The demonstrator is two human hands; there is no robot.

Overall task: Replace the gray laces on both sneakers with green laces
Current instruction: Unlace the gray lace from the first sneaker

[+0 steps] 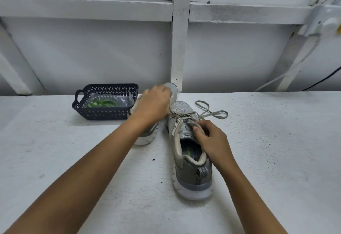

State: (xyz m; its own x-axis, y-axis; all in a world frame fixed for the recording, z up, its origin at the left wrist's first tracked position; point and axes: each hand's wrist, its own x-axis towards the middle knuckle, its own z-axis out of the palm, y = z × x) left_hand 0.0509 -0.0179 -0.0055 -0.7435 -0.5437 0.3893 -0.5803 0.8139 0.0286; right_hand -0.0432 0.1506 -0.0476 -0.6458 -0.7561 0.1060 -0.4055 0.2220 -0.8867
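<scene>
Sneakers [147, 138], two, are standing together. Left hand [155, 103] is gripping one gray lace [204, 114], right hand [208, 139] is gripping the right sneaker [191, 169]. One basket [110, 85] is holding green laces [103, 103].

Your left hand [156, 104] is curled round a strand of the gray lace [212, 113], taut from the near sneaker [191, 169]. Your right hand [210, 139] grips that sneaker at the tongue. Lace ends lie looped on the table [276, 141] beside the toe. The far sneaker [172, 89] is partly hidden behind your left hand. The dark basket [103, 115] to the left holds the green laces [103, 103].
</scene>
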